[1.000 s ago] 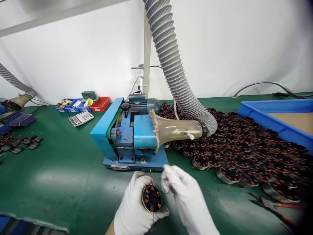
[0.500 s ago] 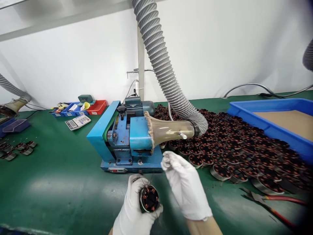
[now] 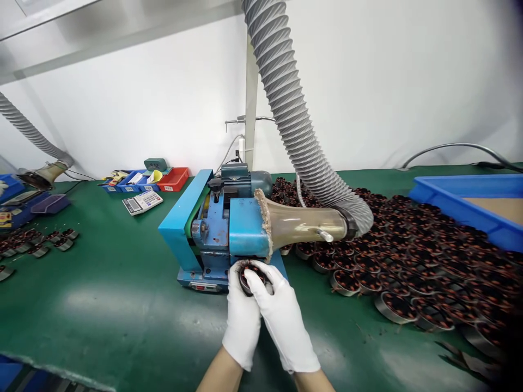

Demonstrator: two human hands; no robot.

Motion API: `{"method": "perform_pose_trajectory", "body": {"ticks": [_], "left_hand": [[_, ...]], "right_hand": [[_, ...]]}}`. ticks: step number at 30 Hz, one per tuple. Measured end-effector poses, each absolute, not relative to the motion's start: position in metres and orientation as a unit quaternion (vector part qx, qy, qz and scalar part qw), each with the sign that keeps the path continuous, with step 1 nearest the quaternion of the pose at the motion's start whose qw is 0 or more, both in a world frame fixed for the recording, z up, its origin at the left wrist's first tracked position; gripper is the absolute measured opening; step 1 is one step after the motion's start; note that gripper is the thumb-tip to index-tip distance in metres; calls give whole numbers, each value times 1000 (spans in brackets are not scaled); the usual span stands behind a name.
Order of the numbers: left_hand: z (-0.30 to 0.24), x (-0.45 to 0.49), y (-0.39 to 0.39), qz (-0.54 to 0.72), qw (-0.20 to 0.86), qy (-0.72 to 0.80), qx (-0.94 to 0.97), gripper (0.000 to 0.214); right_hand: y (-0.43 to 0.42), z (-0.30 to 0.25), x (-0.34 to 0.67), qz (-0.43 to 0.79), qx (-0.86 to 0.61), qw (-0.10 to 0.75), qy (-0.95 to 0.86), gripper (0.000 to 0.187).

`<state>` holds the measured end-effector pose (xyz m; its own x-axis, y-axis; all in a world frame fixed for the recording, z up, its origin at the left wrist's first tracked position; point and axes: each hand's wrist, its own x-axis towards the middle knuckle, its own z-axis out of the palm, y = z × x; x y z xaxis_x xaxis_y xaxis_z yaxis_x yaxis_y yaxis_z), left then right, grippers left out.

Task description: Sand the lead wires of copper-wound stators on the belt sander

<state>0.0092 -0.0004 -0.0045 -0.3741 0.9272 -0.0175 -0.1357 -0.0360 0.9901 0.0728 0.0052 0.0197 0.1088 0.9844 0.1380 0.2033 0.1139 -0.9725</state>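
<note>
Both my hands wear white gloves and are closed around one motor stator (image 3: 250, 270), a metal ring with dark inner parts and copper windings. My left hand (image 3: 242, 316) grips its left side. On its right side lies my right hand (image 3: 278, 310), with the thumb over the top face. The fingers partly cover the stator. It is held right at the front of a blue belt-driven machine (image 3: 245, 226), under its hood; whether it touches the machine I cannot tell. A clear funnel (image 3: 306, 223) joins the hood to a grey ribbed hose (image 3: 302, 109).
Many more stators (image 3: 392, 261) cover the green table (image 3: 122, 310) at right, beside a blue tray (image 3: 449, 190). Pliers (image 3: 469, 362) lie at the right front. Further left are a calculator (image 3: 142, 202), a red bin (image 3: 174, 179) and another group of stators (image 3: 38, 242).
My left hand has carried the stator up and forward to the machine's front. My right hand has come in from the right and closed on it. The view has shifted left.
</note>
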Motion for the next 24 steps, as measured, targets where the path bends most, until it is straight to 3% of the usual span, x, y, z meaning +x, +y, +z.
{"method": "perform_pose_trajectory", "body": {"ticks": [11, 14, 18, 24], "left_hand": [[-8, 0, -24, 571, 455, 556, 398, 34], [-13, -14, -49, 515, 486, 540, 455, 48], [-3, -32, -63, 480, 485, 495, 538, 70], [20, -37, -62, 435, 438, 501, 607, 57]], "right_hand": [[-16, 6, 80, 379, -520, 531, -551, 21], [-38, 5, 86, 387, -499, 542, -555, 19], [-52, 12, 93, 480, -442, 581, -487, 22], [-50, 21, 106, 631, -372, 618, -287, 33]]}}
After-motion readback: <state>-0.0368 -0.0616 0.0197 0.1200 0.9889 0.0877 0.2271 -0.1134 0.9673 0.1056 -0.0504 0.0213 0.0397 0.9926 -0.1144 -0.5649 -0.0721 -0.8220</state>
